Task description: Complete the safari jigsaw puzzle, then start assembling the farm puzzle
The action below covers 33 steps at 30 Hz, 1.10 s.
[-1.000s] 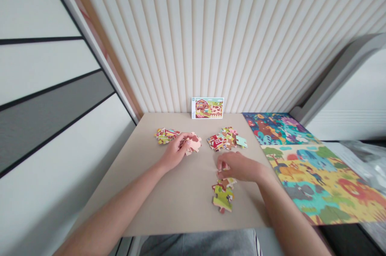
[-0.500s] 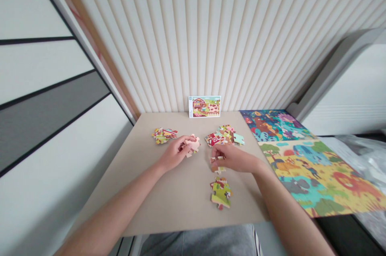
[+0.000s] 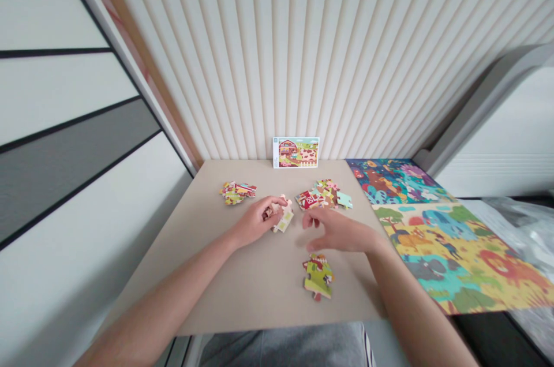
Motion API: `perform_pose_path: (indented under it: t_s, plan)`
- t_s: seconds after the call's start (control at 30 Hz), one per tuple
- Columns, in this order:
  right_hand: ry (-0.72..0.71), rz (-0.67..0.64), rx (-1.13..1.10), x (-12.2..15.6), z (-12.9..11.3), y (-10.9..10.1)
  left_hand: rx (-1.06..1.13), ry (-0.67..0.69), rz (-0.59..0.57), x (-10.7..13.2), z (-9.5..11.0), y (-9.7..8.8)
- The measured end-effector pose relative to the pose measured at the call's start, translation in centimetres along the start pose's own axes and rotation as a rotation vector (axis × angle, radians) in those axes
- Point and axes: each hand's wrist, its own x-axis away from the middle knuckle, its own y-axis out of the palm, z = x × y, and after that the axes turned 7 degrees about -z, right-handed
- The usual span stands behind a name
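My left hand [image 3: 258,220] is closed around several jigsaw puzzle pieces [image 3: 284,221], whose pale pink and cream faces stick out past its fingers. To its right, my right hand [image 3: 329,229] hovers over the table with thumb and fingers apart and holds nothing. Just below my right hand lies a small pile of green puzzle pieces [image 3: 319,279]. Beyond it is a pile with a red barn piece [image 3: 310,199] and a pale mint piece [image 3: 344,200]. Another mixed pile of puzzle pieces [image 3: 236,193] sits at the far left.
A farm picture card [image 3: 296,152] leans upright against the ribbed panel [image 3: 298,55] at the back of the beige table [image 3: 229,292]. Along the right edge lie a finished dark blue puzzle [image 3: 398,180] and a finished safari animal puzzle [image 3: 459,257].
The piece that was in my right hand's fingers is gone from them, and those fingers have spread. Over at my left hand, a cream piece now shows among those it holds.
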Motion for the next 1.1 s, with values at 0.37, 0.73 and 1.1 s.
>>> perform_pose_path:
  t_s: [0.37,0.73,1.1]
  plan:
    - [0.022,-0.285,0.124,0.0,0.0,0.7,0.066,-0.003,0.029,0.0,-0.3,0.1]
    - [0.002,0.215,-0.542,-3.2,1.0,2.2,-0.001,0.021,-0.103,0.3,0.2,0.1]
    - [0.084,-0.207,0.271,0.7,0.6,1.6,0.035,-0.012,0.011,0.0,0.1,0.1]
